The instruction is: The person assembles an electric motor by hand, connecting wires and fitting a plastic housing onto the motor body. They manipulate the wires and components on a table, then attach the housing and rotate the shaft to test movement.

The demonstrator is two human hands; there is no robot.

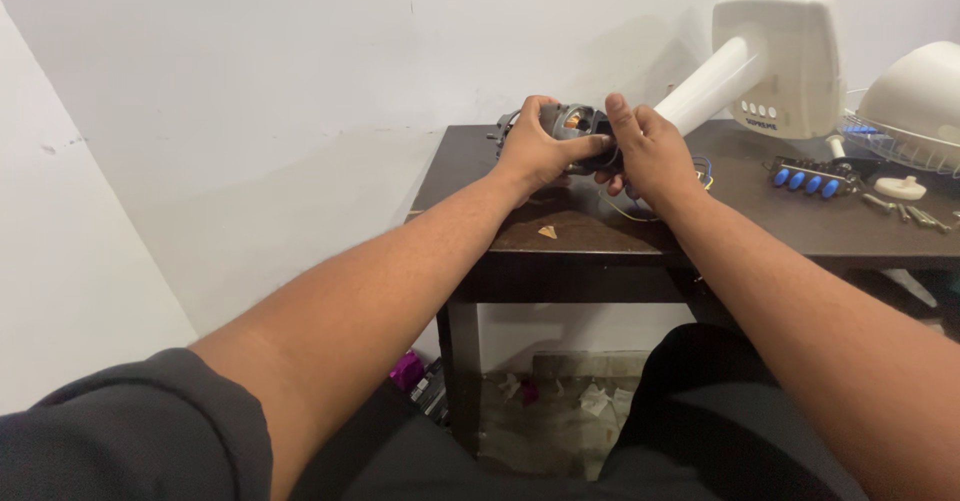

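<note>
A dark grey fan motor [577, 121] with copper windings showing is held over the far left part of a dark brown table [600, 246]. My left hand [535, 146] wraps around the motor's left side, thumb across its front. Against the motor's right side my right hand [645, 151] grips, fingers curled over the top. Thin yellow and blue wires [625, 209] trail from the motor down onto the table. A white fan stand neck and base [760, 61] lies tilted just right of my right hand.
A black switch block with several blue buttons [808, 178] lies right of centre. Near it are a white knob [900, 188] and loose screws [925, 218]. A white fan housing on a wire grille [915, 101] sits at the far right. Debris lies on the floor under the table.
</note>
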